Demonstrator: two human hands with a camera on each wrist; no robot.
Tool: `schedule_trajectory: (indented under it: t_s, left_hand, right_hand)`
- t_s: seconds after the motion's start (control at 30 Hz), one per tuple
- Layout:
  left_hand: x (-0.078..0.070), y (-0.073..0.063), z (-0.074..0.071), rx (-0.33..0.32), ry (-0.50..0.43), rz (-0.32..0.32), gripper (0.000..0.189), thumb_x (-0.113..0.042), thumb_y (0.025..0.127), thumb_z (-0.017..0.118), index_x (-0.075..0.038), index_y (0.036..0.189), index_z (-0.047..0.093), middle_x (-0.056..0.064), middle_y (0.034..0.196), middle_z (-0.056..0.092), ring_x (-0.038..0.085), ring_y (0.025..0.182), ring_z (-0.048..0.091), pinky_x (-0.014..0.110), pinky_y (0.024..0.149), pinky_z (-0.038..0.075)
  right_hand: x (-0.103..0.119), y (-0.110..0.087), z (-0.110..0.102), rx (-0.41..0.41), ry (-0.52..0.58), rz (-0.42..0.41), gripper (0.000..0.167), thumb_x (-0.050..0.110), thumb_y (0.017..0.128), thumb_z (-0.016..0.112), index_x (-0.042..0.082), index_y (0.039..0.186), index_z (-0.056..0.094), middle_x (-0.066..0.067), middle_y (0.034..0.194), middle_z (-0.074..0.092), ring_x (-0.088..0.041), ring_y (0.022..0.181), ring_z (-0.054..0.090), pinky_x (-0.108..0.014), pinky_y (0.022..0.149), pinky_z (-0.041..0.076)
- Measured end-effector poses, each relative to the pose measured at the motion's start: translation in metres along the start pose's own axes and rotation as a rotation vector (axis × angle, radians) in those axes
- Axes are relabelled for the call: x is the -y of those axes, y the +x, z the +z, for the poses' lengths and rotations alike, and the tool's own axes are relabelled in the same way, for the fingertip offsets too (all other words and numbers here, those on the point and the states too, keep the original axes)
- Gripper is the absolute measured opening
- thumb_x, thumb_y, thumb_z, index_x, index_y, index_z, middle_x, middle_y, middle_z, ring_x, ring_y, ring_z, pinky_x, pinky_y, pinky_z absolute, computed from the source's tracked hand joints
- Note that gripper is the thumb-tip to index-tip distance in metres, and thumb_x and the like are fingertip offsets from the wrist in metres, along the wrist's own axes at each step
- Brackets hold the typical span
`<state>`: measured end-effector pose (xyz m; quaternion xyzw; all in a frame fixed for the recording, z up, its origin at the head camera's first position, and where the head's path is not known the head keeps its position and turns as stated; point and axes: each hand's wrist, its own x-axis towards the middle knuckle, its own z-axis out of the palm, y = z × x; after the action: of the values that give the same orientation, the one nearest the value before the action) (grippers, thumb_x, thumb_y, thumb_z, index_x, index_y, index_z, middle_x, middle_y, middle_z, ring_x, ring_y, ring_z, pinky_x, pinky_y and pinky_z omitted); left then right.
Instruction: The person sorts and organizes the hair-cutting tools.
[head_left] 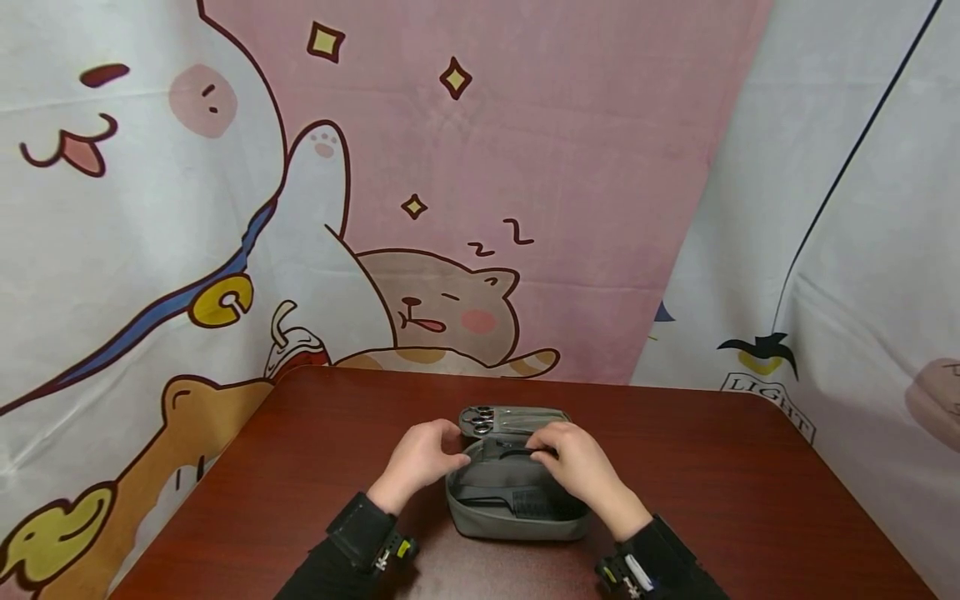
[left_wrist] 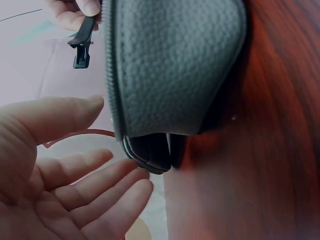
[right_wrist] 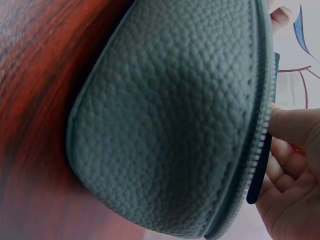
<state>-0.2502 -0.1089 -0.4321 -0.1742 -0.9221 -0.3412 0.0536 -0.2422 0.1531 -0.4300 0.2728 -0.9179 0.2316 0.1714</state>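
A grey zippered case (head_left: pixel 517 529) with a pebbled surface lies unzipped on the table. My right hand (head_left: pixel 577 462) pinches a slim black tool (head_left: pixel 516 453) over the back of the case; its end looks like a small bracket in the left wrist view, and its exact kind I cannot tell. Beside the left rim, my left hand (head_left: pixel 422 457) holds nothing, its fingers spread and the thumb close to the zip edge. A black comb (head_left: pixel 528 502) lies inside the case near the front. Scissors (head_left: pixel 480 421) show at the left of the folded-back lid (head_left: pixel 532 414).
The reddish-brown table (head_left: pixel 690 467) extends on both sides of the case. Behind it hangs a cloth backdrop (head_left: pixel 585 208) with cartoon animals. Black bands with small devices (head_left: pixel 393 548) sit over both sleeves at the wrists.
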Motion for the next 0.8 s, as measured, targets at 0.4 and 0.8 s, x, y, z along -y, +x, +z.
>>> schedule_trajectory:
  t_s: [0.4, 0.8]
  left_hand:
    - [0.0018, 0.0007, 0.0051, 0.062, 0.063, 0.011, 0.018, -0.01, 0.08, 0.08, -0.001, 0.095, 0.073, 0.006, 0.088, 0.07, 0.021, 0.079, 0.065, 0.035, 0.065, 0.052]
    - [0.0038, 0.0011, 0.0072, 0.045, 0.041, 0.069, 0.008, 0.002, 0.078, 0.074, -0.003, 0.084, 0.076, 0.0, 0.077, 0.068, 0.01, 0.065, 0.056, 0.028, 0.058, 0.048]
  right_hand:
    - [-0.0027, 0.0006, 0.0051, 0.069, -0.02, 0.037, 0.015, 0.005, 0.081, 0.08, 0.018, 0.088, 0.074, 0.007, 0.086, 0.065, -0.013, 0.08, 0.063, -0.031, 0.07, 0.053]
    - [-0.0024, 0.0001, 0.0059, 0.143, -0.022, 0.039, 0.016, -0.001, 0.084, 0.075, 0.013, 0.091, 0.076, 0.002, 0.088, 0.067, -0.018, 0.083, 0.065, -0.035, 0.073, 0.054]
